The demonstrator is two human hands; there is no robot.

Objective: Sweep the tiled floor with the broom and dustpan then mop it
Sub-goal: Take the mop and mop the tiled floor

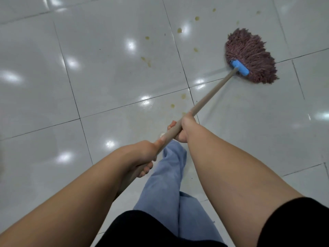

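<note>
maroon string mop head (pixel 249 56) lies ahead-right; our right hand (pixel 185 127) and left hand (pixel 142 154) grip its slanting beige wooden handle (pixel 211 94), right nearer.

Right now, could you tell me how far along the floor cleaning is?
Sweeping looks finished: no broom or dustpan shows, and the mop is out. Mopping is in hand: the left hand and right hand both grip the handle, with the mop head flat on the floor. Left to do: yellowish spots remain on tiles to the left of the mop head.
</note>
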